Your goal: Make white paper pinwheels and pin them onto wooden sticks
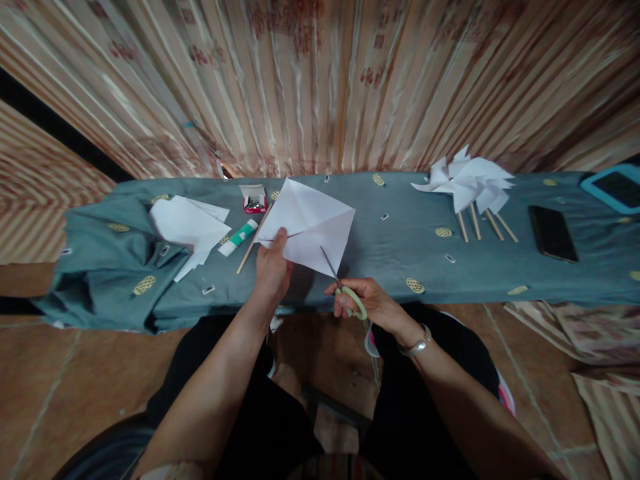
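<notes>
A white square sheet of paper with diagonal creases is pinched at its left corner by my left hand, the thumb on top. A dark line like a cut runs in from that corner. In my right hand is a pair of scissors with pale green handles, fingers through the loops. Its blades lie over the paper's lower right edge, near the bottom corner. A thin wooden stick lies partly under the sheet, beside a green and white glue tube.
A small red open box holds small metal pieces. Loose white paper lies left. Several paper pinwheels on sticks, a dark phone and a blue-framed device lie right on the green cloth. A curtain hangs behind.
</notes>
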The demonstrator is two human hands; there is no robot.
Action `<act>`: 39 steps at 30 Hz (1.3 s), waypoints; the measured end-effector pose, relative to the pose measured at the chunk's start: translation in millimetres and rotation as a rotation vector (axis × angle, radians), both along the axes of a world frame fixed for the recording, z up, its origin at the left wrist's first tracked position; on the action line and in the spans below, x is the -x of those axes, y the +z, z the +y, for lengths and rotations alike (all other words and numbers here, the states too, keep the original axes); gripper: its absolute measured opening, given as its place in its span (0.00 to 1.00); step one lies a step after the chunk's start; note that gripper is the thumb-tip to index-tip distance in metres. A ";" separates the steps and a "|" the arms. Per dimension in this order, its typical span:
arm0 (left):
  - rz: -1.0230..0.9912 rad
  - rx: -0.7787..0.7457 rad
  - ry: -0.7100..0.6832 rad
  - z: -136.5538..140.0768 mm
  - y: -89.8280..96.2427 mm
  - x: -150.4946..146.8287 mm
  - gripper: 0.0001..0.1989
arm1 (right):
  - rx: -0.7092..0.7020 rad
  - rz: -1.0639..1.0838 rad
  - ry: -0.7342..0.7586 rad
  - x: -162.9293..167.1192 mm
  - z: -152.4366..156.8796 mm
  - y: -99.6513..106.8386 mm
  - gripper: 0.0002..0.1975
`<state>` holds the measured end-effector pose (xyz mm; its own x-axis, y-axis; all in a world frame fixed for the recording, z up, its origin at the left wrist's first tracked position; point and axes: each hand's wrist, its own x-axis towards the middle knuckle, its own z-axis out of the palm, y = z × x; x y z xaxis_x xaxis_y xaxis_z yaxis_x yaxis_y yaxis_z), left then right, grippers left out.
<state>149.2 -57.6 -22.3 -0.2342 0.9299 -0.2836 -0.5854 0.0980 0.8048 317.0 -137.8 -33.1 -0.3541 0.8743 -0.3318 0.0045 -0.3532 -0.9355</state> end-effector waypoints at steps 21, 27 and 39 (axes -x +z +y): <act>0.012 -0.007 0.012 0.0 0.3 1.2 0.06 | 0.053 0.012 -0.046 2.4 -0.1 -3.0 0.26; 0.021 -0.018 0.003 -0.5 -0.4 1.5 0.05 | 0.078 0.008 -0.050 3.6 0.4 -2.6 0.27; 0.006 -0.052 -0.071 -5.0 -6.1 -4.2 0.16 | 0.078 0.006 -0.081 3.0 2.3 2.1 0.30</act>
<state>153.4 -62.6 -28.4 -0.1682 0.9578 -0.2329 -0.5740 0.0969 0.8131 314.0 -135.5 -31.0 -0.2859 0.8717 -0.3981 -0.0324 -0.4240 -0.9051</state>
